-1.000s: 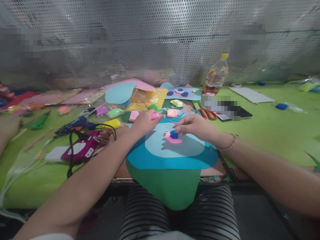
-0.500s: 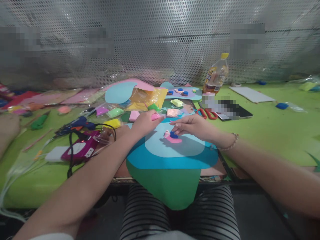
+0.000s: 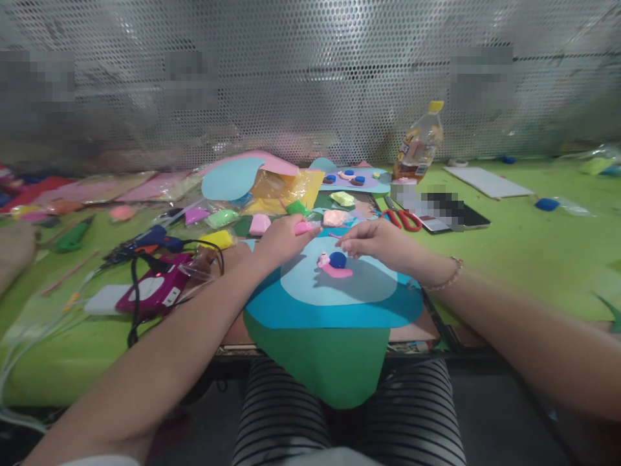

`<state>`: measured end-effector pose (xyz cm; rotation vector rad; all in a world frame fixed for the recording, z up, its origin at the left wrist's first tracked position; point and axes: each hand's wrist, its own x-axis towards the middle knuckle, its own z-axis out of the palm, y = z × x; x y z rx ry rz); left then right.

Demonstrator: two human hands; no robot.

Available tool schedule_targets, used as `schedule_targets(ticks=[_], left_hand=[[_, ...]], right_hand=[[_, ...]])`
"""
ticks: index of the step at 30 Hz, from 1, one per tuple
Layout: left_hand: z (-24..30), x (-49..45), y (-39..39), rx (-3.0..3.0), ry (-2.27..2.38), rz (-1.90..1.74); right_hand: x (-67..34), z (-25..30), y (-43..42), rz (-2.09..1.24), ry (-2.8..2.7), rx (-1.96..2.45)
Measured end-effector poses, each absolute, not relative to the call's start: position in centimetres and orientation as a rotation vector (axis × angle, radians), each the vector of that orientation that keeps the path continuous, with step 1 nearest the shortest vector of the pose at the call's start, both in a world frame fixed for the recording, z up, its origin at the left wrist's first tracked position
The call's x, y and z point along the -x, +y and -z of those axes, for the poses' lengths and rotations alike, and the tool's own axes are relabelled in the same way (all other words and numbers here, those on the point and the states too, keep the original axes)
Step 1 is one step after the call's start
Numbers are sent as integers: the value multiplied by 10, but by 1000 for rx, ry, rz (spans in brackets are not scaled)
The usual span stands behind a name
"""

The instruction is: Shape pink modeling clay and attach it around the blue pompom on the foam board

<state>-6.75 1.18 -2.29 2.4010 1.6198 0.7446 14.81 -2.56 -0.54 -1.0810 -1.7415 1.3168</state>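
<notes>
My left hand (image 3: 282, 241) is closed around a packet of bright pink clay (image 3: 303, 228), just behind the paper figure area. Between the thumb and fingertips of my right hand (image 3: 376, 243) is a thin pink stick (image 3: 334, 235), its tip pointing left toward the packet. Below my right fingers lies a clay snail with a pink body (image 3: 338, 272) and a round blue shell (image 3: 338, 260). It rests on a light blue paper shape (image 3: 310, 288), which sits on darker blue paper (image 3: 291, 315). Green paper (image 3: 334, 362) hangs over the table edge underneath.
Left stand a glue gun (image 3: 158, 238), a purple power strip (image 3: 155, 285) with cables, and clay packets. Behind are a purple sheet with clay snails (image 3: 358, 180) and a bottle (image 3: 418, 145). Red scissors (image 3: 410, 221) and a phone (image 3: 460, 210) lie right. Someone's arm (image 3: 14, 255) shows at far left.
My right hand has shifted slightly up and right, off the snail, so its blue shell shows fully. More of the pink stick is visible. My left hand stays nearly in place.
</notes>
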Motion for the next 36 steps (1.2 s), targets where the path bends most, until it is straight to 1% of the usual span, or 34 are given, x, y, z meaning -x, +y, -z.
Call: schedule_targets(ticks=[9, 18, 30, 36], left_hand=[[23, 67, 12, -2403, 1627, -735], [23, 67, 11, -2406, 1604, -770], [20, 66, 9, -2389, 1649, -719], [25, 69, 13, -2445, 1650, -629]], right_hand=[[-144, -3, -34, -1196, -1844, 1150], [-143, -2, -33, -1307, -1838, 1128], [-145, 0, -33, -1238, -1917, 1116], [-148, 1, -30, -1236, -1899, 1063]])
